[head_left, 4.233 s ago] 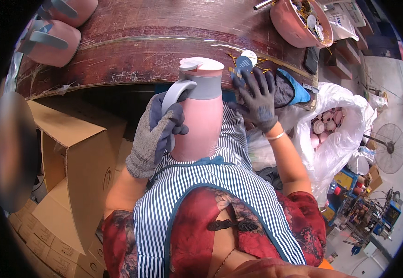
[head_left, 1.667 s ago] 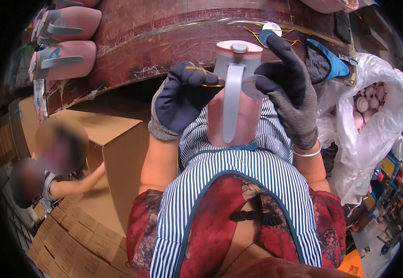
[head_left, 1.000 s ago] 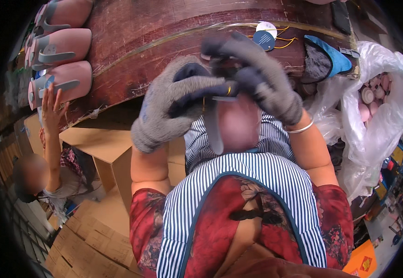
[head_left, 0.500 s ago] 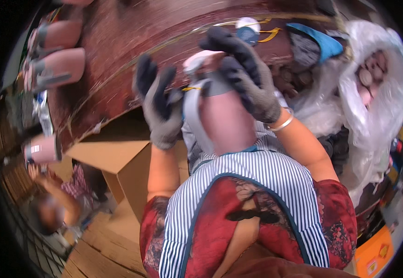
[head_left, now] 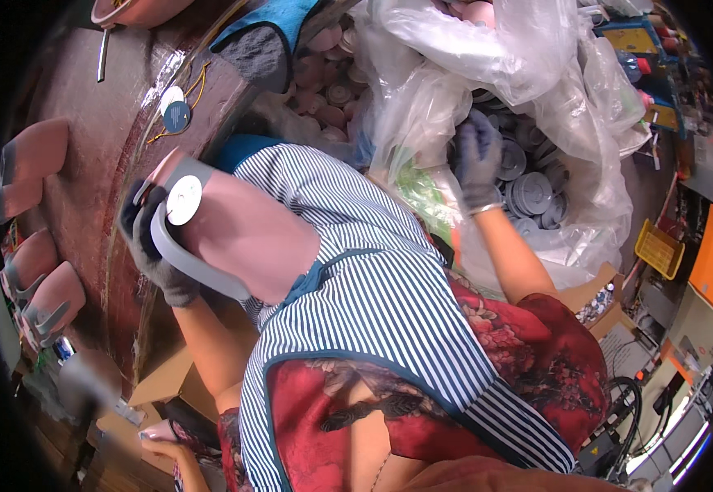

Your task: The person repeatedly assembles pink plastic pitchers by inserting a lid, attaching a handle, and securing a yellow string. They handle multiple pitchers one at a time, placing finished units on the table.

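My left hand (head_left: 160, 258), in a grey and dark-blue glove, is closed at the grey handle side of a pink jug (head_left: 254, 238). The jug lies tilted against my striped apron, its wide pink end toward me. A round white tag or disc (head_left: 184, 199) rests at its grey band. Off to the right, my gloved right hand (head_left: 479, 160) reaches into a clear plastic bag (head_left: 422, 98) holding many round grey lids (head_left: 531, 194). Its fingertips are among the lids, and I cannot tell whether they grip one.
Several pink jugs (head_left: 33, 156) stand along the left of the dark red table (head_left: 86, 90). Round tags with yellow cord (head_left: 176, 116), a blue-edged grey pouch (head_left: 258, 53) and pink round parts (head_left: 336, 90) lie farther back. A yellow basket (head_left: 660, 248) is at right. A co-worker's arm (head_left: 172, 455) shows lower left.
My view and body have turned right. The left hand now holds the jug's handle side; the right hand has left the jug and gone into the bag of grey lids.
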Tool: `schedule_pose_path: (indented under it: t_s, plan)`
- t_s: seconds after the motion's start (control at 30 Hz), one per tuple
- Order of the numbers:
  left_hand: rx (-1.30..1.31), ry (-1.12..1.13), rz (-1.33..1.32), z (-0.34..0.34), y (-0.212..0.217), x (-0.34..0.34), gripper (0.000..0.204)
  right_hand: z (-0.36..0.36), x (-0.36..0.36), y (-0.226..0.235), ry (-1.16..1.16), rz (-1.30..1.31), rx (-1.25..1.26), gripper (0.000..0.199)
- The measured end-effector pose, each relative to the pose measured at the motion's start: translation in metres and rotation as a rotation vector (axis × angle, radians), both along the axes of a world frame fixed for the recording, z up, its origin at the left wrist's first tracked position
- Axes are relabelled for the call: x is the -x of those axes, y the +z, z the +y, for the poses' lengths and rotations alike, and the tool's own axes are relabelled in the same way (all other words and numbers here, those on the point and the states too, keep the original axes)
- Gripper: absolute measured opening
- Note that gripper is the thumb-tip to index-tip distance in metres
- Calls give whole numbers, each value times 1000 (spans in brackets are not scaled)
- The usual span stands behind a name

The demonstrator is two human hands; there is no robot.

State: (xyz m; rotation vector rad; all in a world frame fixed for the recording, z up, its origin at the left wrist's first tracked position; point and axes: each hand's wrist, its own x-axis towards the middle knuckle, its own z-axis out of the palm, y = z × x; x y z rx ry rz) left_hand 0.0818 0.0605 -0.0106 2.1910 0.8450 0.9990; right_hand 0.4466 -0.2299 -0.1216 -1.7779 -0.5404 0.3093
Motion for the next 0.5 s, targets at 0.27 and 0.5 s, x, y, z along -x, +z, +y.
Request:
schedule_pose_path:
  t_s: [0.27,0.5]
  plan:
    - [-114,349,381,-15,14,55,29,-121,-128,-223,-211,64,1148,79]
    - [6,512,302,-30,3,108,33,-61,-178,-247,130,-379,1253,54]
